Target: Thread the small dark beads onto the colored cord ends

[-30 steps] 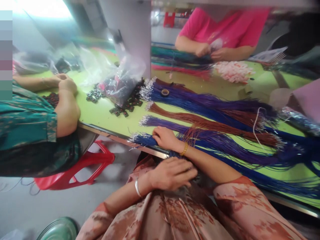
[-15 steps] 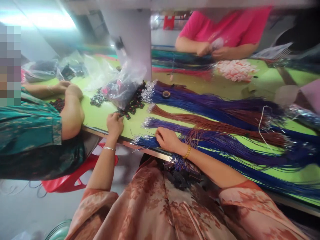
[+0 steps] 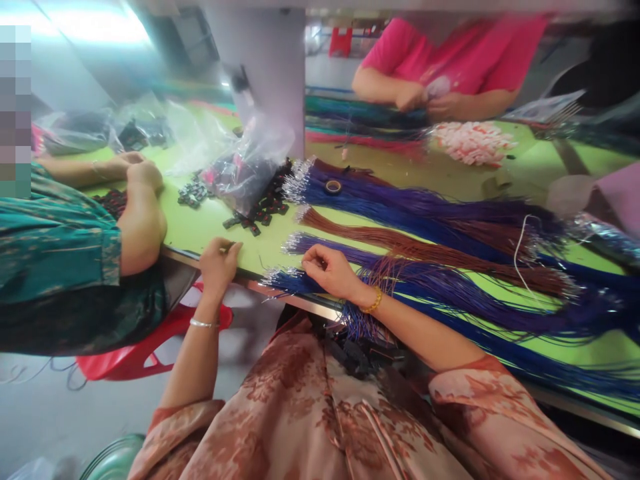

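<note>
- Along the near edge of the lime-green, flat-topped counter, I have the right hand over a bundle of thin blue wires with silvery metal tips. Its fingers curl round toward the thumb; I cannot tell whether that grip pinches a wire.
- To its left, I see the left hand at the counter edge, thumb and fingers drawn near each other. Whether anything small sits in that grip, I cannot tell.
- Just beyond the left hand I find small black plastic pieces with red marks, loose beside a clear, crinkled plastic bag.
- Past the blue wires lie a purple wire bundle and a rust-brown wire bundle, their tipped ends facing left; a dark tape roll rests on the wires farther back.
- I judge the wires light, limp and springy, apt to splay or tangle, so I would take one just behind its metal tip, sparing the tip itself.
- The black pieces look light and stiff; I would pinch one by its sides.
</note>
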Demonstrator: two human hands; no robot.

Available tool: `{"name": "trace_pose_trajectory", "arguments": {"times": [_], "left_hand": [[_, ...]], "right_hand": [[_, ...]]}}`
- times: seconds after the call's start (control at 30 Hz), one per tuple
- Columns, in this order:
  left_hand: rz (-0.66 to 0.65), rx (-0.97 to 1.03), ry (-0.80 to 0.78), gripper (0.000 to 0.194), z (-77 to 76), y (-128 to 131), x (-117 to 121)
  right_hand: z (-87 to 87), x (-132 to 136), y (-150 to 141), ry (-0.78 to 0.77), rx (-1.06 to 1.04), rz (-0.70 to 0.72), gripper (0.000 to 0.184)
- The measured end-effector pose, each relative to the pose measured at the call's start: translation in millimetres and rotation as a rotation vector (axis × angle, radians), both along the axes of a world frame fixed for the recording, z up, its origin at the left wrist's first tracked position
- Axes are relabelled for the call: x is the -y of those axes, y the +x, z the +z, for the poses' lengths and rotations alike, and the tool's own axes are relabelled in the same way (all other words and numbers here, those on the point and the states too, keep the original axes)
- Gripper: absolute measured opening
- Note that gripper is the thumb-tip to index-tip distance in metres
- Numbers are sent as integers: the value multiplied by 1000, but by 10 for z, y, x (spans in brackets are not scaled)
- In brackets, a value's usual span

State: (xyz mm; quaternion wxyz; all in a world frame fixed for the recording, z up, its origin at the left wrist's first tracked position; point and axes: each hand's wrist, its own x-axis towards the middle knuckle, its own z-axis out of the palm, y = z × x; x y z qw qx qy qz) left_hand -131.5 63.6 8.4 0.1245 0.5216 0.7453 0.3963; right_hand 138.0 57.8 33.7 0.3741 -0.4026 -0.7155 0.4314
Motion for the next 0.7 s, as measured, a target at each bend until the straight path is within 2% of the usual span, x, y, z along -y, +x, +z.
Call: {"name": "trace_pose_trajectory", "arguments": {"times": [0.03, 0.13, 0.23, 0.4, 0.7], "left_hand": [[-7, 186, 18, 28, 35, 89, 51], [-153, 822, -12, 39, 138, 455, 217], [-303, 1198, -149, 42, 191, 809, 360], [-385, 1389, -235, 40, 156, 1070, 446], [-414, 1454, -266, 32, 100, 1110, 455]], "right_hand": [[-9, 7, 0, 5, -1, -3, 9], [-30, 29, 2, 56, 16, -16, 9], [-33, 59, 17, 132, 42, -25, 7], [-19, 103, 54, 218, 79, -20, 6], [-32, 122, 53, 289, 153, 6, 6]]}}
